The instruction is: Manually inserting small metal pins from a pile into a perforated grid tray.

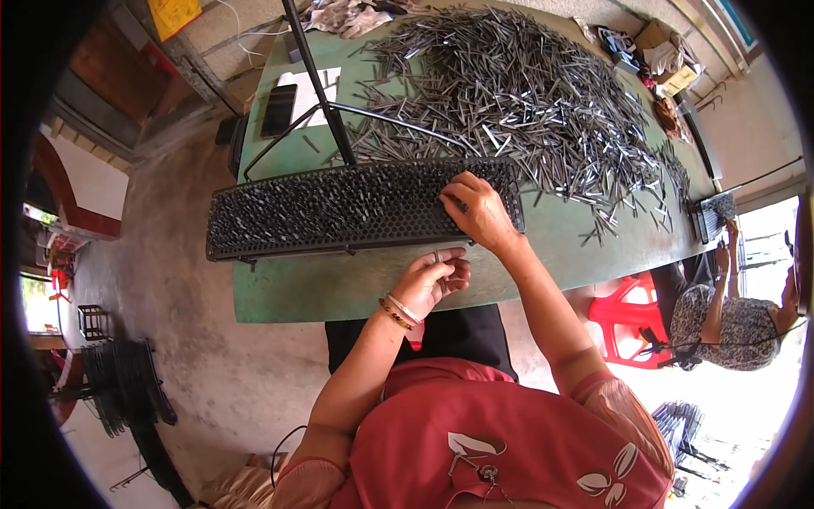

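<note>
A long black rack [373, 231] with a honeycomb of holes lies across the table in front of me. Short dark strips [288, 208] stand packed in its left and far parts, while bare holes show along the near right. Over the rack's right end, my right hand [485, 214] is closed in a pinch. Something dark shows by its fingertips, too small to make out. Just off the rack's near edge, my left hand [431, 284] is held palm up with curled fingers. What it holds, if anything, is hidden.
A wide heap of loose dark metal-like strips [526, 102] covers the far side of the green table [288, 297]. A black upright post [318, 81] with slanting braces rises behind the rack. A phone [279, 110] lies at left. Another person [725, 327] works at right by a red stool [629, 322].
</note>
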`<state>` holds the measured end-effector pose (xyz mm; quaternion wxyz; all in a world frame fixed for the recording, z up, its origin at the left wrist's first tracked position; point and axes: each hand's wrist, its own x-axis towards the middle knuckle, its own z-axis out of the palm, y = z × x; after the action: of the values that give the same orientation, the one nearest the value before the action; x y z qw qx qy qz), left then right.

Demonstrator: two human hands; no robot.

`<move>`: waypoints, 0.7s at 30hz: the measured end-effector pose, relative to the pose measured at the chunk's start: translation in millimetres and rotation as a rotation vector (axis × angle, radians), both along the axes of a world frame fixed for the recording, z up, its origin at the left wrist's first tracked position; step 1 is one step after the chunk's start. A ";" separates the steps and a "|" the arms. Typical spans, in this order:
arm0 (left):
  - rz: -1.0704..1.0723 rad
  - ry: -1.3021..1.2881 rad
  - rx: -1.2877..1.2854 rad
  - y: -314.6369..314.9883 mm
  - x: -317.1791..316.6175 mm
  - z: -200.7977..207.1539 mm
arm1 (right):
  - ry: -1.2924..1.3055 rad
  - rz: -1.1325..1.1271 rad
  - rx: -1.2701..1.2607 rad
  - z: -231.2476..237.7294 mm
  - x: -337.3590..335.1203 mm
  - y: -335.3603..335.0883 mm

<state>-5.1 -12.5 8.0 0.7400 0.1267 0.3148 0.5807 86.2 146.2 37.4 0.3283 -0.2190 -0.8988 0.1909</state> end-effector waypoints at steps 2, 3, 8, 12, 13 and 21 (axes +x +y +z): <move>-0.002 -0.020 0.009 3.5 -2.7 3.1 | -0.017 0.016 0.017 4.9 1.0 -2.2; 0.000 -0.021 0.015 5.2 -4.0 4.8 | 0.019 -0.019 -0.152 8.5 3.6 -4.4; -0.019 0.009 0.096 6.7 -8.6 13.7 | -0.029 0.315 -0.495 25.3 25.6 -25.5; -0.068 0.048 0.121 11.9 -3.3 15.1 | -0.005 0.228 -0.771 27.7 40.0 -38.3; -0.049 0.079 0.069 13.8 -0.3 14.4 | 0.006 0.225 -0.775 27.5 41.5 -35.5; 0.290 1.300 0.311 22.6 3.7 15.6 | 0.340 -0.265 -0.671 6.5 19.6 -1.1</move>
<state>-1.4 10.1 23.6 0.2886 0.5110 0.6218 0.5186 105.8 145.1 43.9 0.4044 -0.3936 -0.6833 0.4634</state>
